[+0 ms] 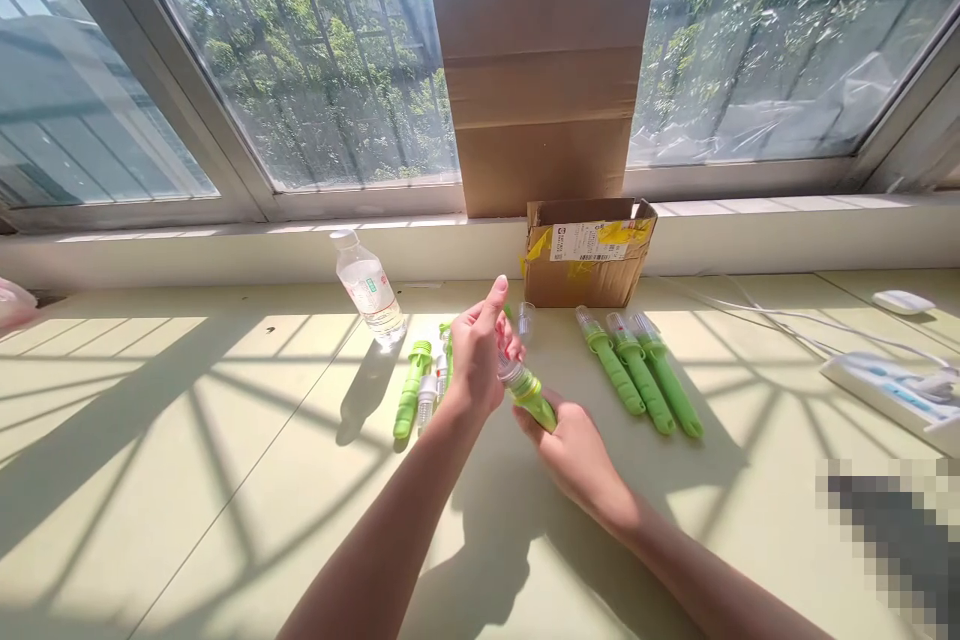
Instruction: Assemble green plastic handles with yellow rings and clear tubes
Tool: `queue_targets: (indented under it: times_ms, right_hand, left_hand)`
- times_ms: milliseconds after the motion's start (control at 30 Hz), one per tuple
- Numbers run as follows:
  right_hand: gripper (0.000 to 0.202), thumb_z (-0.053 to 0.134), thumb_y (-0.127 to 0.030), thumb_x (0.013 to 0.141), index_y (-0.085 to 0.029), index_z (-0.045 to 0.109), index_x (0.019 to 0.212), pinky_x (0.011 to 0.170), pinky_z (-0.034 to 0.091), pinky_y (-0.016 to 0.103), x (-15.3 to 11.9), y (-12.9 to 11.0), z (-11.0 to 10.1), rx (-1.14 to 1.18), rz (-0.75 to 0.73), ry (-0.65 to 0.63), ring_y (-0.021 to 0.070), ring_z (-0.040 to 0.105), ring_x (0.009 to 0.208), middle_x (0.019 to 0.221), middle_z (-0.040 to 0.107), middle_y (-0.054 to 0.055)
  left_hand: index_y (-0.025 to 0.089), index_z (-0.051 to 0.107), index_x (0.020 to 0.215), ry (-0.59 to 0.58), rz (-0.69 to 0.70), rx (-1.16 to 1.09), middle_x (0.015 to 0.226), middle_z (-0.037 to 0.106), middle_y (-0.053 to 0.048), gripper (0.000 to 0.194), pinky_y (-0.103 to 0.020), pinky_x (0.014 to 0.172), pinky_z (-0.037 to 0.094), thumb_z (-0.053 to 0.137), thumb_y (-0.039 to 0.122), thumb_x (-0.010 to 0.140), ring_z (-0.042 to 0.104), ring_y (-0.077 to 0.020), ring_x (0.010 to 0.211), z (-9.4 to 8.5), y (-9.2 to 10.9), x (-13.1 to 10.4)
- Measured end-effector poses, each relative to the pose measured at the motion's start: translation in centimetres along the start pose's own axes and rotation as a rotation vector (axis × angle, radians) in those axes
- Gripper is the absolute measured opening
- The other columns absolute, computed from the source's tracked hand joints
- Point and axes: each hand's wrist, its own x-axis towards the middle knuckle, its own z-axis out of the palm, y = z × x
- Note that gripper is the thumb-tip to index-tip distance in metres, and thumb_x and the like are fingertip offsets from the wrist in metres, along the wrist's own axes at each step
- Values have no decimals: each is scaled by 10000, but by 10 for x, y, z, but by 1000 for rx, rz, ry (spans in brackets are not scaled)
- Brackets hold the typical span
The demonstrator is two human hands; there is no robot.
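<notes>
Just above the middle of the table I hold a green flashlight-shaped tube [534,396] with a clear ribbed head. My right hand [574,445] is closed round its green handle. Around the clear head my left hand [480,350] has its fingers curled, thumb pointing up; part of the head is hidden by them. Left of my left hand lie a green handle [412,390] with a threaded end and a clear cap [426,402], beside other parts partly covered by the hand. Behind my hands stands a clear cup-like piece [526,322].
Three green tubes with clear heads [628,370] lie side by side on the right. A water bottle [367,290] stands at the back left. An open cardboard box [585,270] sits against the sill. A white power strip [892,390] with cables is at far right.
</notes>
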Motion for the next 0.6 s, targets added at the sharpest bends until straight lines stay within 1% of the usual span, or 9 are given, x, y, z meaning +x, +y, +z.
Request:
queue_targets:
  times_ms: [133, 233, 267, 300, 333, 400, 500, 567, 600]
  right_hand:
    - [331, 518, -462, 825, -221, 367, 658, 449, 211, 233, -4, -8, -2, 218, 114, -226, 84, 246, 481, 526, 298, -77]
    - [363, 481, -473, 845, -229, 336, 619, 421, 212, 241, -7, -9, -4, 287, 175, -404, 83, 259, 422, 469, 312, -75]
    - [371, 470, -474, 850, -229, 333, 607, 418, 216, 243, -7, -9, -4, 290, 175, -430, 84, 270, 413, 456, 324, -71]
    - [375, 470, -471, 850, -229, 329, 601, 419, 215, 244, -7, -9, -4, 278, 171, -425, 84, 268, 412, 452, 323, -70]
    - [371, 482, -466, 843, -229, 327, 603, 423, 210, 244, -6, -8, -4, 257, 163, -389, 82, 254, 420, 458, 309, -74]
    - [356, 499, -463, 829, -227, 335, 618, 439, 202, 244, -3, -5, -3, 190, 131, -256, 84, 230, 459, 494, 290, -75]
    - [294, 486, -433, 833, -216, 406, 651, 486, 244, 253, 3, 6, -2, 26, 6, -13, 104, 288, 517, 554, 372, -47]
    - [255, 473, -418, 833, -221, 451, 672, 497, 253, 273, 5, 15, -3, -161, -27, 180, 123, 300, 509, 546, 415, -27]
    - [233, 481, -407, 824, -228, 462, 676, 494, 246, 285, 6, 19, -4, -244, -41, 250, 131, 291, 499, 538, 426, -16]
  left_hand:
    - [190, 340, 489, -180, -98, -29, 403, 274, 88, 557, -193, 348, 278, 734, 534, 681, 298, -43, 318, -8, 7, 2]
    - [188, 329, 474, -315, -173, -68, 401, 255, 88, 576, -188, 343, 270, 735, 545, 672, 290, -43, 320, -12, 12, 2]
    - [187, 333, 476, -335, -179, -79, 402, 261, 88, 575, -188, 345, 275, 735, 551, 669, 293, -43, 322, -13, 13, 2]
    - [186, 342, 482, -337, -172, -83, 404, 268, 87, 571, -188, 349, 281, 734, 558, 666, 297, -43, 325, -13, 13, 2]
    - [184, 354, 491, -323, -155, -77, 407, 275, 87, 563, -188, 353, 290, 733, 563, 665, 303, -43, 327, -12, 13, 2]
    - [183, 385, 517, -259, -102, -43, 414, 301, 87, 540, -191, 368, 316, 736, 566, 664, 325, -44, 332, -10, 10, 2]
    - [182, 421, 552, -118, -2, 11, 437, 373, 76, 512, -199, 409, 374, 759, 555, 645, 401, -57, 365, -4, 2, 1]
    - [181, 430, 555, -28, 56, 31, 453, 404, 71, 505, -208, 436, 412, 781, 539, 624, 426, -62, 387, 1, -4, 0]
    - [181, 435, 554, 13, 78, 36, 455, 404, 73, 498, -211, 442, 422, 789, 526, 618, 421, -61, 389, 3, -6, -1]
